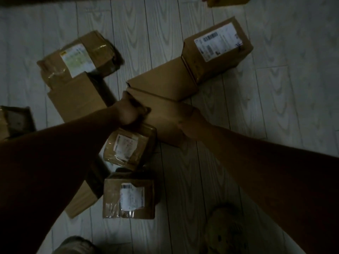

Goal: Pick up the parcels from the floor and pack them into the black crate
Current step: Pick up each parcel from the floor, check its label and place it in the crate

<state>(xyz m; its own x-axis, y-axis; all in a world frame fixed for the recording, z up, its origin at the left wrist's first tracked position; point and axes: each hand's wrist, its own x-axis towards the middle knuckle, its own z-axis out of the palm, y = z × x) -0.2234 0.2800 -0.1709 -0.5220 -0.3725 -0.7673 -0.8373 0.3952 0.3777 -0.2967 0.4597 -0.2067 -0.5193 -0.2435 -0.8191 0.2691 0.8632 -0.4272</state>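
Observation:
Several brown cardboard parcels lie scattered on a pale wood-plank floor. My left hand grips the left end of a plain brown parcel in the middle of the view. My right hand clasps that parcel's right side. Whether it is lifted off the floor I cannot tell. Behind it lies another plain parcel, touching a labelled box. A taped, labelled parcel sits just below my left hand. The black crate is not in view.
More parcels: a labelled taped one at upper left, a plain one beside it, a labelled box near my feet, one at the left edge. A yellowish box pokes in at the top. Bare floor lies to the right.

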